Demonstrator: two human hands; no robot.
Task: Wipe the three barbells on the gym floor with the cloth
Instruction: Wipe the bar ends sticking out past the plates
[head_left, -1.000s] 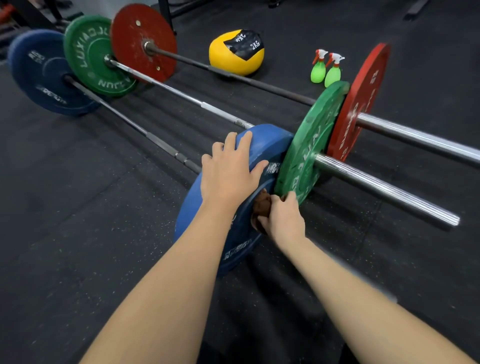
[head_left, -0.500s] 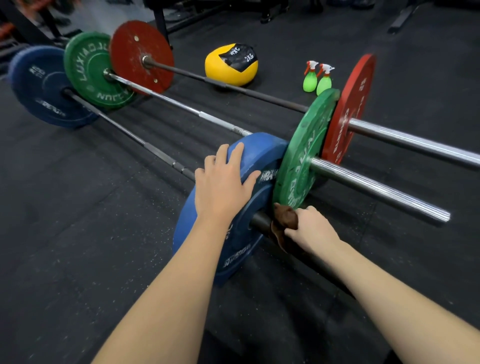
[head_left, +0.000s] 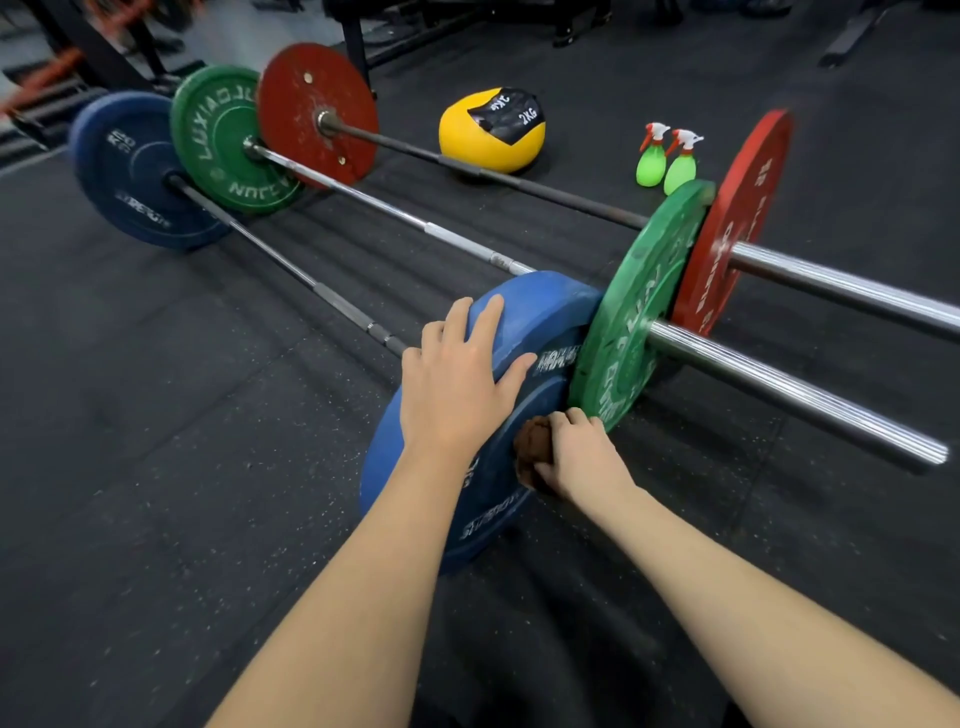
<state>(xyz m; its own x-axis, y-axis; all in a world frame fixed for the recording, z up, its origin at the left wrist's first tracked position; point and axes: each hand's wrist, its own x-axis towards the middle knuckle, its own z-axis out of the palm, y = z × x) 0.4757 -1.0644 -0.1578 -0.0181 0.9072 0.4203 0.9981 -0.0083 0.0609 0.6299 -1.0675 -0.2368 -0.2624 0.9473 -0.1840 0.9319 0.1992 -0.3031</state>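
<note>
Three barbells lie side by side on the black gym floor. The nearest has blue plates, and its near blue plate (head_left: 524, 322) stands upright in front of me. My left hand (head_left: 457, 384) lies flat on that plate's top edge, fingers straight. My right hand (head_left: 576, 457) grips a brown cloth (head_left: 530, 449) wrapped on the sleeve right against the blue plate's face; the sleeve itself is hidden under my hand and arm. The middle barbell has a green plate (head_left: 634, 332) and a chrome sleeve (head_left: 800, 395). The far one carries a red plate (head_left: 737, 218).
Two green spray bottles (head_left: 667, 163) stand on the floor behind the near plates. A yellow and black medicine ball (head_left: 491, 130) sits beside the far bar. Rack frames and benches (head_left: 363, 31) line the back. Black rubber mat (head_left: 156, 467) stretches to my left.
My right hand with the cloth slid out along the sleeve, then back in against the blue plate. My left hand stayed on the plate's top.
</note>
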